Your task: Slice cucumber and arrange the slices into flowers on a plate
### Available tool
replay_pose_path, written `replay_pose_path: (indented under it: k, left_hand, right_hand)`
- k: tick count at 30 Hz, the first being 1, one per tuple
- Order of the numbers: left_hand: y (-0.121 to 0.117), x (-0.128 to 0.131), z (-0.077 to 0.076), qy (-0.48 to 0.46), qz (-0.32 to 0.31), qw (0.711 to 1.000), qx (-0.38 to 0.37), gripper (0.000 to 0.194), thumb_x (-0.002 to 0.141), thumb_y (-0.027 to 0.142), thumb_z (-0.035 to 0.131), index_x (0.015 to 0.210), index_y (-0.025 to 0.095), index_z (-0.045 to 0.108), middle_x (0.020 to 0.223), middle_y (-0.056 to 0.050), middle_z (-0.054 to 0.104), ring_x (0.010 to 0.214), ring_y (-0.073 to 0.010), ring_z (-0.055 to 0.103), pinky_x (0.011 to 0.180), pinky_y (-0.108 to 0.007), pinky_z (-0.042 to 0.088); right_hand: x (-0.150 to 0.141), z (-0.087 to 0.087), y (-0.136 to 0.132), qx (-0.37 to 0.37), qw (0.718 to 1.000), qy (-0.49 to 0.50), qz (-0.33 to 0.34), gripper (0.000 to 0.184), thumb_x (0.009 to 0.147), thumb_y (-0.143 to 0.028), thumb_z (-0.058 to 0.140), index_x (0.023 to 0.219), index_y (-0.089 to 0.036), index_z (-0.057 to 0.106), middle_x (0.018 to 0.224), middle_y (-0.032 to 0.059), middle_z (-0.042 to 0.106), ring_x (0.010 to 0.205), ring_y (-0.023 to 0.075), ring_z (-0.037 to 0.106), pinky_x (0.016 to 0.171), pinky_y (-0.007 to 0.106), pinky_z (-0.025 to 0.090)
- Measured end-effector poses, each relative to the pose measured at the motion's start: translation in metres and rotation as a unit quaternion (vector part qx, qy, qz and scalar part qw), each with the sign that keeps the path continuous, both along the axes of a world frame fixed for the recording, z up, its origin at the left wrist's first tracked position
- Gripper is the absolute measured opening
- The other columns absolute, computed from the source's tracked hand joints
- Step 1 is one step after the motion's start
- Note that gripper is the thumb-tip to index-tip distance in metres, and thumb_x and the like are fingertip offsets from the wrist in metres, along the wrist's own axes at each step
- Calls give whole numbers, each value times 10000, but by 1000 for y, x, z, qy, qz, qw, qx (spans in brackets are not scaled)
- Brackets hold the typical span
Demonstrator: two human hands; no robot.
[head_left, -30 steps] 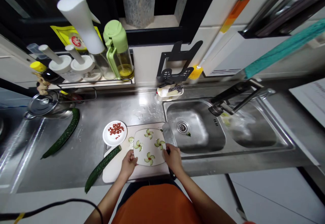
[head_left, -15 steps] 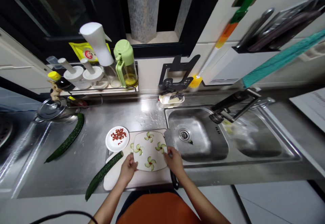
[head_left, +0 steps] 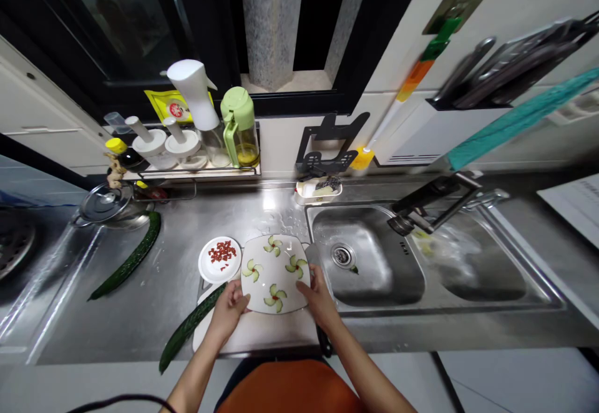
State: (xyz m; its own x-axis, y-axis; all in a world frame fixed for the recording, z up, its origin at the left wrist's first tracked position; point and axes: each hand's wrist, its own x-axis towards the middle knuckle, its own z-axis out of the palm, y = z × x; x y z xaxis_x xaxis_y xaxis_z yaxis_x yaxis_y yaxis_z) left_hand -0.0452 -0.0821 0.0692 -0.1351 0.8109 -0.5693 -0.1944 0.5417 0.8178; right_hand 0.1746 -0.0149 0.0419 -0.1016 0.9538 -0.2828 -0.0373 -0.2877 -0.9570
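Note:
A white squarish plate [head_left: 275, 271] is held over the cutting board [head_left: 262, 333], gripped at its two sides. On it lie several pinwheels of green cucumber slices [head_left: 274, 299] with small red centres. My left hand [head_left: 229, 307] is closed on the plate's lower left edge, thumb on top. At the right edge my right hand [head_left: 319, 294] grips it the same way, thumb over the rim. A cucumber [head_left: 187, 329] with a cut end lies by my left hand, partly on the board. Beyond that hand is a small white plate [head_left: 204, 271] with chopped red bits [head_left: 222, 251].
Right of the board, a knife [head_left: 324, 341] is partly hidden by my right hand. The double sink [head_left: 369, 263] lies further right, under a black faucet [head_left: 421, 201]. At left are another cucumber [head_left: 131, 263] and a lidded pot [head_left: 105, 204]. A condiment rack [head_left: 206, 173] stands behind.
Both hands have raised the plate off the board, toward the camera, so it looks larger and covers more of the board. The camera view has shifted slightly.

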Motion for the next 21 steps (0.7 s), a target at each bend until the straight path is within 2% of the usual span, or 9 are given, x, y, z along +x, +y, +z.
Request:
replay_pose_path:
  k: [4, 9, 15, 21]
  left_hand:
    - [0, -3, 6, -12, -9, 1000, 10, 486, 665, 479, 694, 1027, 197, 537, 784, -5, 639, 690, -139, 589, 632, -241, 468]
    - [-1, -8, 10, 4, -13, 1000, 21, 519, 662, 513, 690, 1047, 193, 555, 772, -7, 641, 652, -130, 577, 613, -235, 458]
    - [-3, -12, 11, -6, -6, 999, 36, 476, 676, 476, 691, 1038, 197, 559, 807, -13, 658, 648, -123, 580, 595, -225, 459]
    - [-2, -12, 17, 14, -13, 1000, 24, 496, 667, 524, 681, 1016, 193, 562, 802, -14, 661, 646, -131, 582, 599, -234, 456]
  right_hand:
    - [-7, 9, -3, -50, 995, 89, 5, 490, 695, -265, 600, 1152, -256, 422, 1079, 60, 641, 956, 233, 624, 794, 397, 508]
    - [-11, 14, -5, -48, 996, 78, 24, 531, 720, -286, 583, 1217, -261, 397, 1174, 66, 621, 1047, 238, 604, 848, 409, 504]
    - [-14, 15, -7, -64, 994, 92, 14, 579, 717, -287, 604, 1254, -250, 390, 1153, 76, 632, 1034, 247, 613, 858, 427, 503]
    - [-17, 14, -7, -79, 989, 122, 5, 607, 706, -288, 615, 1265, -263, 379, 1147, 69, 637, 1024, 250, 620, 855, 435, 503]
